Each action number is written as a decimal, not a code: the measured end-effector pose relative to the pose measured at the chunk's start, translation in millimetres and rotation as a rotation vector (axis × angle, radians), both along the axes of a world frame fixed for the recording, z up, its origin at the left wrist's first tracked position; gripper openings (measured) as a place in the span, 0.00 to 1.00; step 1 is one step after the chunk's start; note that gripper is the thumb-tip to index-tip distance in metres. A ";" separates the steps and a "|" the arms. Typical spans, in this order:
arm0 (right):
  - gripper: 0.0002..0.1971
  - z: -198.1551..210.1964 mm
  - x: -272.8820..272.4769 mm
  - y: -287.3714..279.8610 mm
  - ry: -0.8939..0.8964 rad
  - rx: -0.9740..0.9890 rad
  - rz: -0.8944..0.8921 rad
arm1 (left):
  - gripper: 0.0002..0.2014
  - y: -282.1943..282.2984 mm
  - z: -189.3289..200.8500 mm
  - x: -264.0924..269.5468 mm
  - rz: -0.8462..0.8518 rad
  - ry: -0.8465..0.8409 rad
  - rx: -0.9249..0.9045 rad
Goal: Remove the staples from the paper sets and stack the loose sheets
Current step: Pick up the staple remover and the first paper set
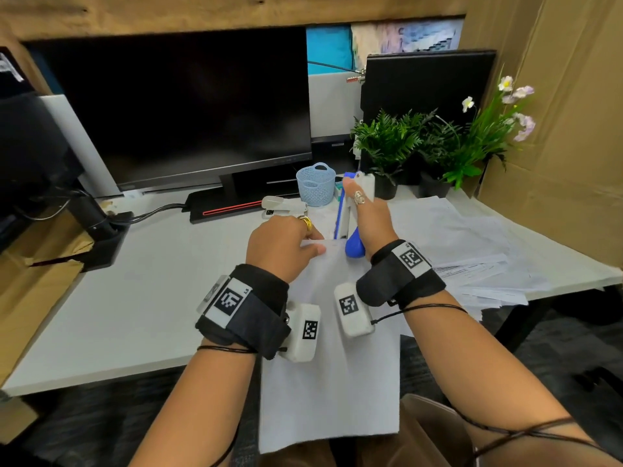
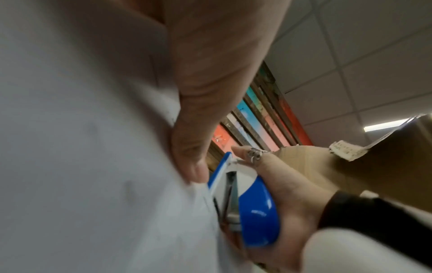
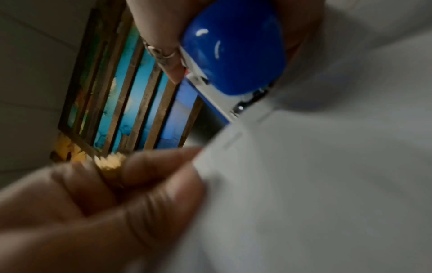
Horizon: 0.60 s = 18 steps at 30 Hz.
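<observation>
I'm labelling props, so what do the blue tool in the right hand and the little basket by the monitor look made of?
Blue tool: glossy hard plastic by its sharp highlights, with grey metal-looking parts inside. Basket: pale blue matte moulded plastic, probably, judging by its regular lattice.

The head view looks forward and down from above the desk's [image 1: 141, 284] near edge. Both wrist views look up, close, toward the ceiling [image 2: 364, 55] from under the paper [image 3: 327, 184]. All three share the stapler [image 1: 350, 227] at the paper's corner.

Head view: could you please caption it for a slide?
Left hand pinches white paper set; right hand grips blue-and-white stapler.
</observation>
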State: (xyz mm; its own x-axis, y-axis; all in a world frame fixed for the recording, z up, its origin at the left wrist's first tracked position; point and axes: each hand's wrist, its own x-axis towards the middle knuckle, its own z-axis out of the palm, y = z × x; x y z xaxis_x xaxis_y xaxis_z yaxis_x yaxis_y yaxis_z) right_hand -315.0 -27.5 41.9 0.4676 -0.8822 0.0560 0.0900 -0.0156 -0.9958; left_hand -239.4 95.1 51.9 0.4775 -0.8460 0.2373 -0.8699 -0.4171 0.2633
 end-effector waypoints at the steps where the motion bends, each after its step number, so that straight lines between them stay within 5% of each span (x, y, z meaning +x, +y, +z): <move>1: 0.13 0.1 8.2 0.9 0.049 0.035 0.039 | 0.15 5.3 -1.2 5.9 0.015 -0.019 0.039; 5: 0.33 -6.5 43.3 -0.4 0.061 0.254 0.148 | 0.14 37.0 -6.9 32.6 0.102 -0.041 0.190; 8: 0.08 -7.2 62.8 15.8 0.188 0.286 0.276 | 0.11 64.3 -11.2 47.0 0.143 0.010 0.223; 9: 0.04 -9.3 69.1 21.6 0.256 0.258 0.317 | 0.10 72.5 -12.8 50.5 0.150 0.020 0.225; 13: 0.13 -26.6 88.9 35.7 0.609 -0.085 0.374 | 0.08 96.7 -19.6 61.3 0.176 0.015 0.227; 15: 0.06 -33.2 91.2 41.5 0.742 -0.209 0.417 | 0.09 104.0 -22.7 64.8 0.194 0.006 0.237; 18: 0.21 -39.6 92.7 50.0 0.978 -0.417 0.492 | 0.09 111.3 -26.6 68.1 0.201 0.007 0.237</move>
State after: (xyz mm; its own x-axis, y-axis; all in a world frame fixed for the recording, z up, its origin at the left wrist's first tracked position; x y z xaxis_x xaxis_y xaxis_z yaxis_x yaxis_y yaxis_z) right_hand -222.3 22.5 2.3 0.7575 -0.5925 -0.2741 -0.6241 -0.5338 -0.5705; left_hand -171.3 206.4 25.3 0.6418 -0.7658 0.0406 -0.7621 -0.6311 0.1442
